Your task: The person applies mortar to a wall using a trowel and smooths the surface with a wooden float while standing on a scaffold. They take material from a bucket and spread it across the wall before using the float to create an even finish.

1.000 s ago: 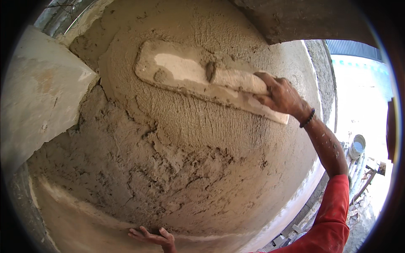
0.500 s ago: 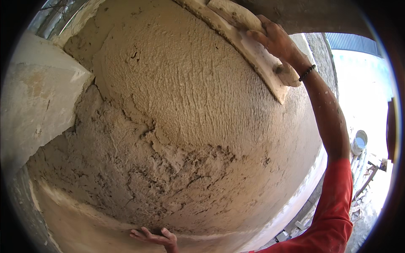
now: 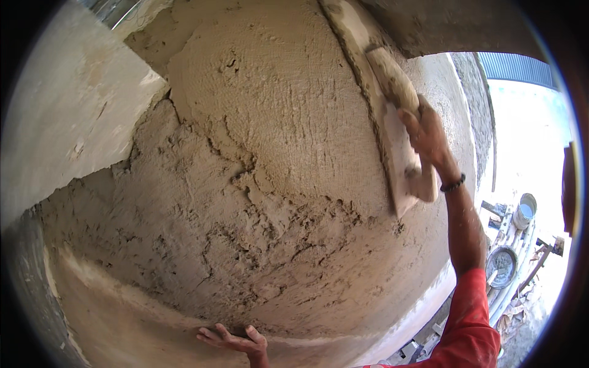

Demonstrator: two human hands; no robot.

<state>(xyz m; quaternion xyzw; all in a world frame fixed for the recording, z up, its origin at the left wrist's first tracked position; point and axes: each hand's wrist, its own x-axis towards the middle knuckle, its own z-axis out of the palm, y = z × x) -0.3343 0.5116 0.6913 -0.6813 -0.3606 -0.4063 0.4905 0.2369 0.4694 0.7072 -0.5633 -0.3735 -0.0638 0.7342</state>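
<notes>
My right hand [image 3: 431,136] grips the handle of a long wooden plastering float [image 3: 402,162], its fingers wrapped round the grip. The float's board stands nearly upright against the wall, its left edge on the wet plaster [image 3: 288,129]. Fine ridges mark the plaster left of the board. Lower down, a rougher patch of plaster [image 3: 233,257] is torn and cracked. At the bottom, my left hand [image 3: 236,340] lies against the smooth lower strip of the wall with its fingers apart, holding nothing.
A pale concrete block [image 3: 73,116] juts out at the left. Overhead at the right, a concrete beam [image 3: 466,27] crosses above the float. Farther right and below stand a white bucket [image 3: 524,210] and a round basin of grey mix [image 3: 502,267], beside pipes and debris.
My right hand has drawn the float downward and a little right, turning it more upright. My left hand stays low on the wall. The view has shifted, and the basin now shows.
</notes>
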